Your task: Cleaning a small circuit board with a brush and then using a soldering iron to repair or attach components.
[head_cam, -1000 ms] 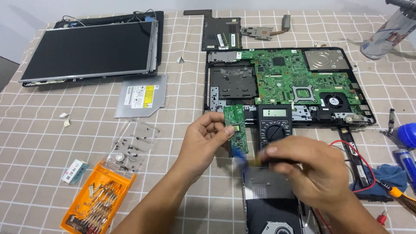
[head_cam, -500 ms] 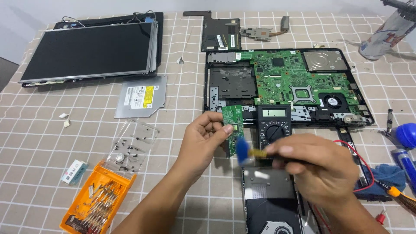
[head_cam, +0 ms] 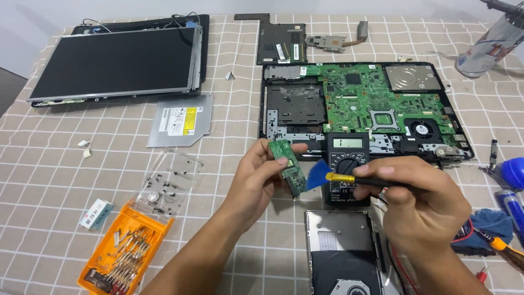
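Optical drive [head_cam: 341, 257] sits nearest, at 6 o'clock on the tabletop [head_cam: 49, 180], metal lid up. Orange bit case [head_cam: 123, 248] at 7 o'clock, clear screw tray [head_cam: 169, 183] just beyond it.

Right hand [head_cam: 420, 207] at 4 o'clock, fingers wrapped round a black-handled brush [head_cam: 349, 177] w/ blue bristles; bristle tip touches or nearly touches the small green board [head_cam: 287, 166]. Left hand [head_cam: 256, 183] holds that board at centre, pinched by the edges btwn thumb & fingertips, tilted, lifted off the tabletop in front of the multimeter [head_cam: 348, 169].

To do this well, I judge: keep grip on board edges only, off the components; light strokes in one direction, away from the connector end; steady the brush hand so the ferrule doesn't scrape.

Beyond, at 1 o'clock, opened laptop base [head_cam: 360, 106] w/ green mainboard showing. Flat drive [head_cam: 180, 120] at 11, detached screen panel [head_cam: 114, 63] farther at 10–11.
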